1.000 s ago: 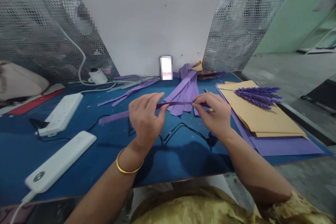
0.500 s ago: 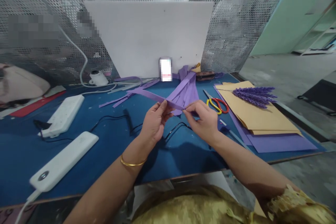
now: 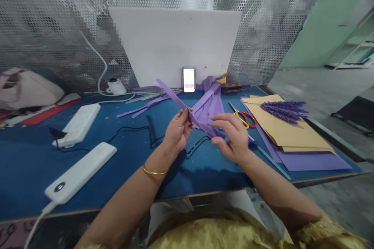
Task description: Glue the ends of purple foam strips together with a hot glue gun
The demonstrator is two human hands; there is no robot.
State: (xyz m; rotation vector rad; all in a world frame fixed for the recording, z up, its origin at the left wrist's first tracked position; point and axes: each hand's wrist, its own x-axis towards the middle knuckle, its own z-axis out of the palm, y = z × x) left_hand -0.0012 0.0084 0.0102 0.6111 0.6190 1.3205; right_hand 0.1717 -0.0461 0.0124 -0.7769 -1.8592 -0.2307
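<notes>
A long purple paper strip [image 3: 172, 95] is pinched between the thumb and fingers of my left hand [image 3: 179, 128], its upper end pointing up and left. The strip's other end slants down toward the right. My right hand [image 3: 232, 136] is just beside that lower end, thumb and fingers apart, with nothing in it that I can see. Behind both hands lies a pile of purple strips [image 3: 214, 99]. Scissors [image 3: 245, 118] with red and yellow handles lie right behind my right hand, which hides part of them.
Tan and purple paper sheets [image 3: 304, 136] are stacked at the right, with a purple lavender-like sprig [image 3: 284, 111] on top. Left are a white power strip [image 3: 78, 124], a long white device [image 3: 82, 171] and cables. A phone [image 3: 189, 79] leans on a white board [image 3: 175, 42].
My right hand has let go of the strip's right end, opened and moved slightly right. The strip has tilted, its left end rising. The camera view has shifted a little.
</notes>
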